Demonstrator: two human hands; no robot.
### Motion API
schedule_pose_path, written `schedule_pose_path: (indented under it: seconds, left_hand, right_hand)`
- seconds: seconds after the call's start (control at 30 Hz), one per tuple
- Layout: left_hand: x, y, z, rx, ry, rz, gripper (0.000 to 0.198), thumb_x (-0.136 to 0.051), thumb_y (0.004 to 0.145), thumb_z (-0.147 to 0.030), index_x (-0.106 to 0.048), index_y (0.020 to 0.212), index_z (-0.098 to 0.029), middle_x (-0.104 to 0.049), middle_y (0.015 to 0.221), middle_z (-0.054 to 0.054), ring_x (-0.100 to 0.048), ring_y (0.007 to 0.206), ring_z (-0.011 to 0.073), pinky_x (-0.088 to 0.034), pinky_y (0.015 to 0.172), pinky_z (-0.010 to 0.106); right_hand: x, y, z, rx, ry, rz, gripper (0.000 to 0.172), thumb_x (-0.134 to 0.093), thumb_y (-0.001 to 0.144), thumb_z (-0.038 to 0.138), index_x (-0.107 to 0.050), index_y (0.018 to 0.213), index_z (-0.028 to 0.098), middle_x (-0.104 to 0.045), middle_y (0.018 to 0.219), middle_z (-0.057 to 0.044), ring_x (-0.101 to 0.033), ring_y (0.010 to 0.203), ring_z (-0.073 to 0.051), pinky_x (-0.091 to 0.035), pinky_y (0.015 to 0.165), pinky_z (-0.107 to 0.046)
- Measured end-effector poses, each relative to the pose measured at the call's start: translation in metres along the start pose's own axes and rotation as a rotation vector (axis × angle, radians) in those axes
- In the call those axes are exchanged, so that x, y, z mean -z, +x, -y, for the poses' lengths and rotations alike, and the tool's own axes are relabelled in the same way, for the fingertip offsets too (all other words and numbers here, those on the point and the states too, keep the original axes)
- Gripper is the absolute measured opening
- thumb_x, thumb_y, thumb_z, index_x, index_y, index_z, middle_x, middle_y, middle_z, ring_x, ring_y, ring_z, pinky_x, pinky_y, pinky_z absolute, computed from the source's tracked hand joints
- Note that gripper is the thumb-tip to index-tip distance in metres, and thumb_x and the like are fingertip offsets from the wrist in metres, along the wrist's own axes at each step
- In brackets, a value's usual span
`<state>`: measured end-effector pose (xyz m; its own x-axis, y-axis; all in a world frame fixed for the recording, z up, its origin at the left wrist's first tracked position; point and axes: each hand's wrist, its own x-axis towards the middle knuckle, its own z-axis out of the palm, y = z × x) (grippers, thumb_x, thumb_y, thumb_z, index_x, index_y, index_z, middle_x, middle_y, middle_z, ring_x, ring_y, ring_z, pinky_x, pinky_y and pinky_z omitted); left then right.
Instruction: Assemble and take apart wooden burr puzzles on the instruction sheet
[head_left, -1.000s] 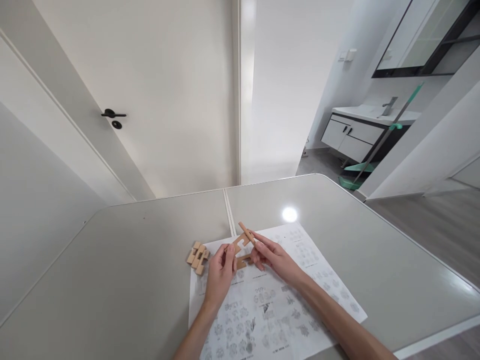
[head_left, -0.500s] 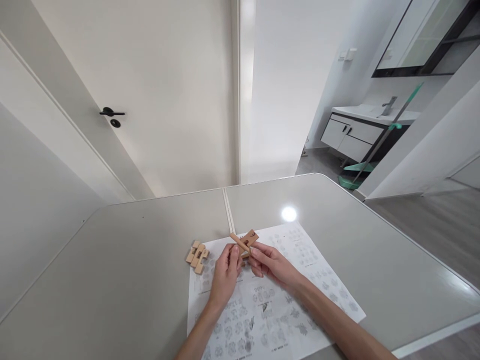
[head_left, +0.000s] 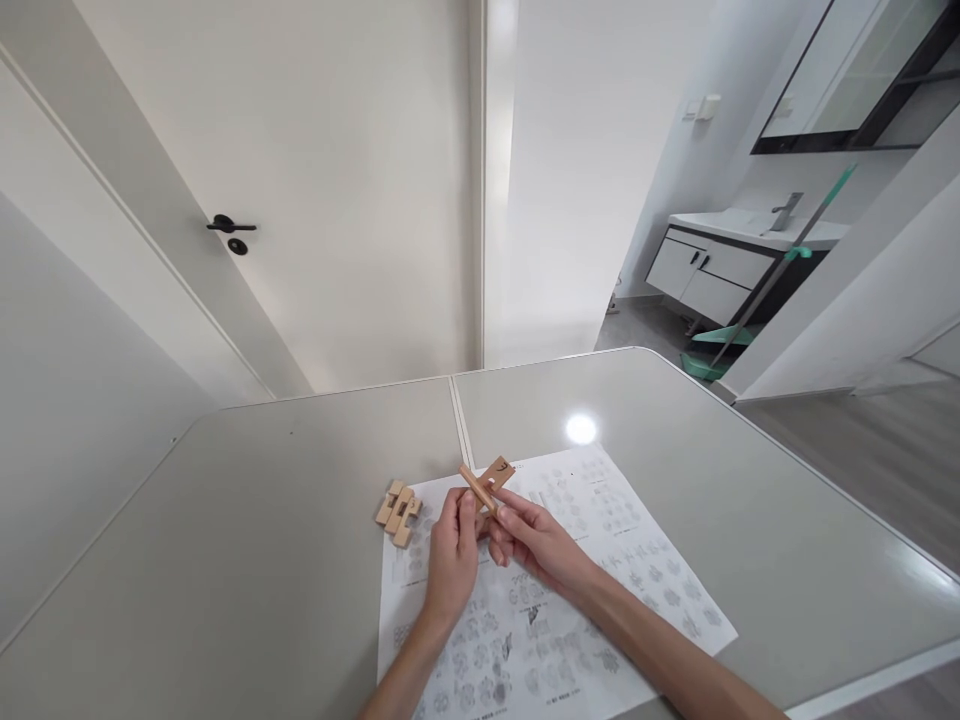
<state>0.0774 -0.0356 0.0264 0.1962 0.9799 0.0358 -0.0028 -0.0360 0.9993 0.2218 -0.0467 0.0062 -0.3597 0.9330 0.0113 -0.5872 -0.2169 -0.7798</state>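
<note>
your left hand (head_left: 452, 556) and right hand (head_left: 530, 540) meet over the sheet (head_left: 600, 560), both pinched on crossed wooden pieces (head_left: 487, 481) held just above the paper at the hands' 12 o'clock. more blocks (head_left: 397, 508) lie on the table (head_left: 262, 540), at 10 o'clock from your left hand.

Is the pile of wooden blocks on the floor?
No, the wooden blocks lie on the grey table, near the left hand holding wooden pieces.

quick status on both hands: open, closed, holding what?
Left hand: closed, pinching the crossed wooden pieces.
Right hand: closed on the same pieces.
</note>
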Motion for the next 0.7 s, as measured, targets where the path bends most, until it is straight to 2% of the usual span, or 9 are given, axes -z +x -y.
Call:
schedule_pose_path:
  seconds: [0.27, 0.47, 0.7]
  left_hand:
    - [0.007, 0.0, 0.006, -0.036, 0.177, -0.034, 0.036, -0.038, 0.106, -0.051, -0.054, 0.092, -0.023, -0.049, 0.064, -0.005, -0.048, 0.055, 0.0129, -0.042, 0.057, 0.024]
    - [0.006, -0.001, 0.009, -0.015, 0.178, -0.023, 0.037, -0.032, 0.107, -0.053, -0.048, 0.091, -0.024, -0.043, 0.065, -0.006, -0.042, 0.058, 0.0135, -0.04, 0.059, 0.024]
    - [0.009, 0.001, 0.005, -0.015, 0.129, 0.03, 0.037, -0.037, 0.105, -0.055, -0.05, 0.091, -0.023, -0.037, 0.066, -0.007, -0.036, 0.056, 0.0127, -0.034, 0.054, 0.024]
  right_hand:
    - [-0.002, -0.003, 0.005, -0.016, -0.026, 0.005, 0.054, -0.072, 0.095, 0.048, -0.063, 0.141, 0.022, -0.045, 0.068, 0.006, -0.046, 0.057, -0.011, -0.036, 0.063, -0.031]
    - [-0.002, -0.004, 0.007, -0.011, -0.023, 0.019, 0.054, -0.071, 0.096, 0.046, -0.061, 0.144, 0.023, -0.045, 0.068, 0.005, -0.048, 0.059, -0.012, -0.036, 0.064, -0.031]
    - [-0.002, -0.006, 0.015, -0.044, -0.016, -0.03, 0.053, -0.075, 0.093, 0.048, -0.066, 0.137, 0.02, -0.045, 0.069, 0.005, -0.044, 0.058, -0.011, -0.034, 0.063, -0.031]
